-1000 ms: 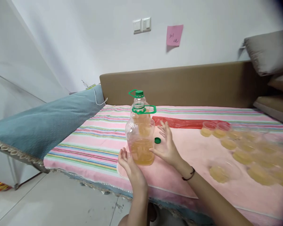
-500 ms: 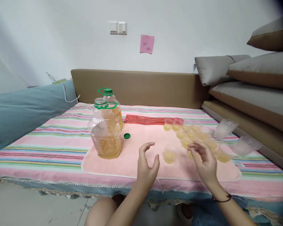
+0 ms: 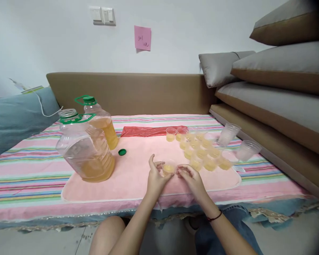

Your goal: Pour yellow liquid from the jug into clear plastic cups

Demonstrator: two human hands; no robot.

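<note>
A clear plastic cup with some yellow liquid sits on the pink mat. My left hand is closed on its left side, thumb at the front and fingers behind. On the cup's right side, my right hand pinches with the fingertips at the wall. Right of the hands stand several similar cups of yellow liquid, grouped close together. An uncapped jug with a green handle is left of my hands, and a capped jug stands behind it.
A green cap lies on the mat beside the jugs. Red plastic film stretches along the mat's far edge. Two stacks of cups, a nearer stack and a farther stack, lean at the right. Cushions are piled beyond them.
Both hands, which were apart and open, have come together around the single cup. The view has turned to the right, so everything appears farther left.
</note>
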